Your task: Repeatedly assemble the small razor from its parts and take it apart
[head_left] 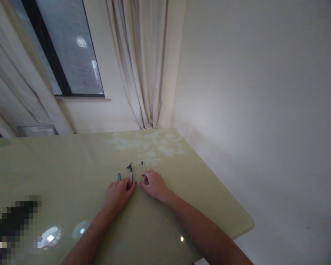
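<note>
My left hand (118, 192) rests on the table with its thumb and fingers closed around the lower end of a razor (131, 174). The razor's dark head points away from me. Just beyond the knuckles of that hand lies a small teal and dark object (119, 176), partly hidden by the fingers; its kind cannot be made out. To the right, my right hand (155, 185) pinches a slim white toothbrush (143, 168) with a dark brush head at its far end. The toothbrush's lower part is covered by my fingers. Both hands are close together.
The glossy pale-green table (71, 165) has a white floral pattern near its far corner. A wall (251, 110) runs along its right side. Curtains (143, 66) and a dark-framed window (68, 48) stand behind. A dark pixelated shape (13, 224) is at lower left.
</note>
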A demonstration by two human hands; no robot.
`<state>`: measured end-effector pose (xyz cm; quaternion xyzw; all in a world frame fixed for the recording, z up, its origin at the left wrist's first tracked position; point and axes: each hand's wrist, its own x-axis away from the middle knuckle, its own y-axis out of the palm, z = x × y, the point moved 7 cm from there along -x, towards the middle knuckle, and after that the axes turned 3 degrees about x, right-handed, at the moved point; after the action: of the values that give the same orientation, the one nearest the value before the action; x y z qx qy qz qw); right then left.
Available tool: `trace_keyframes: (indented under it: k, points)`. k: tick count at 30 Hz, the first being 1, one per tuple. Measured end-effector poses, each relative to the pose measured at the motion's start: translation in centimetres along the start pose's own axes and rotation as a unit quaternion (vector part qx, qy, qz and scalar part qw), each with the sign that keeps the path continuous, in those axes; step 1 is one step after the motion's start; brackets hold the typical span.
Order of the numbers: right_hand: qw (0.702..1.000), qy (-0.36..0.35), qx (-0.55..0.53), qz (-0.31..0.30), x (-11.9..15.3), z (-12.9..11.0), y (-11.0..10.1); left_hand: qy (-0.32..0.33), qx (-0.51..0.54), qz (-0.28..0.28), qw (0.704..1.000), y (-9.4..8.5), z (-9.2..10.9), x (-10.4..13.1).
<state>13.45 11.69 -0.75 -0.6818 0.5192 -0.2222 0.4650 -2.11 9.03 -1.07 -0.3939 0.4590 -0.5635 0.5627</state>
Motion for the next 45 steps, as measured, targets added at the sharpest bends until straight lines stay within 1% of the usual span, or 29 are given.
trace_keyframes:
  k: [9, 13, 15, 16, 18, 20, 22, 24, 26, 29, 33, 36, 39, 40, 42, 44, 45]
  points:
    - [0.999, -0.029, -0.026, -0.005, 0.7, -0.2, 1.0, 0.014, 0.004, -0.006, 1.000, 0.2, -0.2, 0.3]
    - [0.999, -0.034, -0.033, -0.003, 1.1, -0.6, 0.6, 0.036, 0.013, 0.005, 0.999, 0.3, 0.0, 0.6]
    - [0.999, -0.023, -0.047, 0.004, 1.2, -0.6, 0.3, 0.037, 0.030, 0.006, 0.999, 0.2, -0.3, 0.6]
    - [0.998, -0.012, -0.054, 0.006, 1.3, -0.5, 0.2, 0.028, 0.045, 0.006, 0.999, 0.0, -0.8, 0.5]
    - [0.998, 0.007, -0.063, 0.004, 1.4, -0.2, 0.1, -0.008, 0.079, 0.020, 0.997, -0.5, -2.4, 0.2]
    - [0.998, 0.017, -0.061, -0.002, 1.5, 0.0, 0.2, -0.052, 0.095, 0.057, 0.993, -1.3, -4.5, -0.1]
    - [0.998, 0.017, -0.055, -0.012, 1.5, 0.0, 0.3, -0.087, 0.077, 0.092, 0.989, -1.9, -6.3, -0.4]
    - [0.999, 0.014, -0.046, -0.021, 1.4, 0.1, 0.4, -0.109, 0.052, 0.097, 0.988, -1.8, -7.6, -0.5]
    - [0.999, 0.013, -0.037, -0.025, 1.3, 0.1, 0.5, -0.115, 0.034, 0.078, 0.990, -1.3, -8.0, -0.6]
    - [0.999, 0.013, -0.031, -0.024, 1.1, 0.2, 0.5, -0.112, 0.030, 0.054, 0.992, -0.8, -7.9, -0.8]
    - [0.999, 0.007, -0.031, -0.029, 1.1, 0.1, 0.3, -0.113, 0.044, 0.048, 0.991, -0.7, -8.1, -1.0]
    - [0.999, 0.026, -0.037, -0.030, 0.9, 0.5, -1.0, -0.106, 0.055, 0.059, 0.991, -0.9, -8.3, -1.3]
    - [0.997, 0.062, -0.028, -0.034, 0.3, 1.6, -3.4, -0.095, 0.086, 0.110, 0.986, -1.5, -8.3, -1.5]
    - [0.997, 0.066, -0.013, -0.043, 0.1, 2.1, -4.1, -0.083, 0.105, 0.130, 0.982, -1.8, -8.1, -1.5]
    - [0.995, 0.060, 0.031, -0.076, -0.1, 3.1, -5.1, -0.040, 0.156, 0.157, 0.974, -2.3, -7.0, -1.4]
    - [0.991, 0.036, 0.074, -0.106, 0.1, 4.3, -5.4, 0.007, 0.199, 0.163, 0.966, -2.3, -5.2, -1.1]
    - [0.989, 0.029, 0.090, -0.111, 0.3, 5.0, -5.5, 0.026, 0.212, 0.159, 0.964, -2.2, -4.1, -0.8]
